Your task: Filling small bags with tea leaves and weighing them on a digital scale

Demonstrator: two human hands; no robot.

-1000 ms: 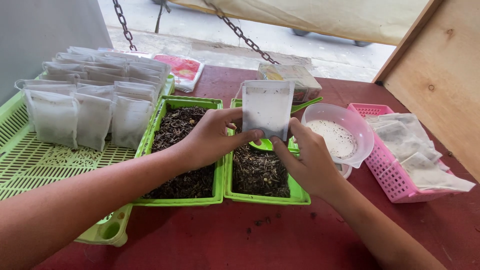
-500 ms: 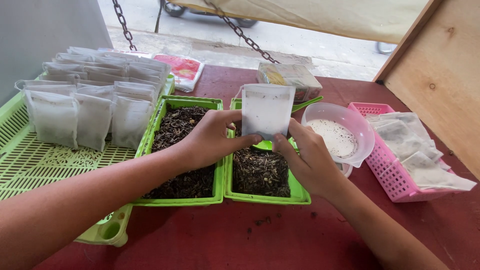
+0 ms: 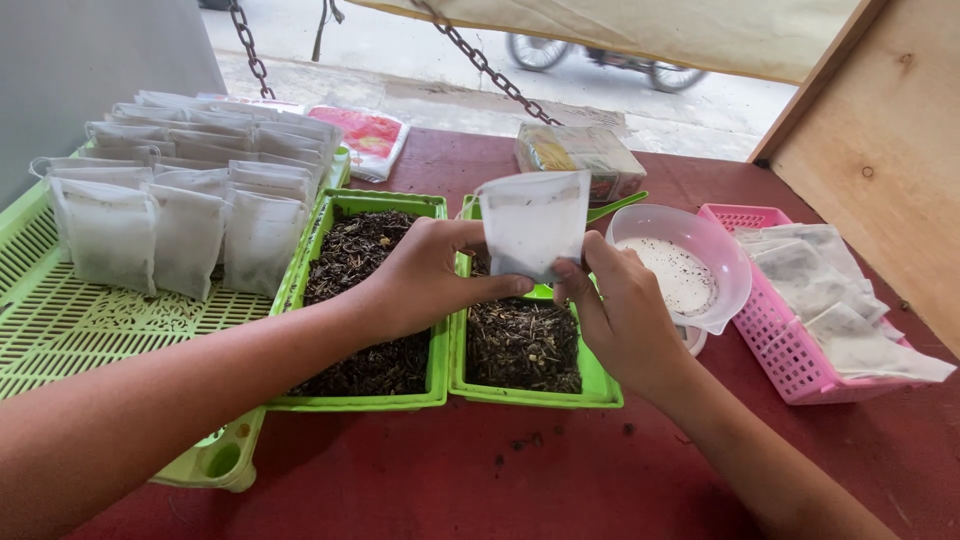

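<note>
A dark red table is spread with containers, the widest being a lime-green slotted plastic tray at the left, on which rows of filled white filter bags are stood upright. Beside it two green rectangular tubs of dark, crumbly dried leaves are set edge to edge. At the right a pink mesh basket is loaded with limp, flat empty bags, and a translucent pink bowl (speckled inside) is placed between it and the tubs.

The left hand is reached in from the left, wrist bent, fingers curled and thumb pressed against the lower edge of a white filter pouch. The right hand is raised from below, its fingertips pinched on the pouch's lower right corner. The pouch, thin and papery, is held upright above the right tub, its long axis near vertical, top tilted slightly left.
</note>
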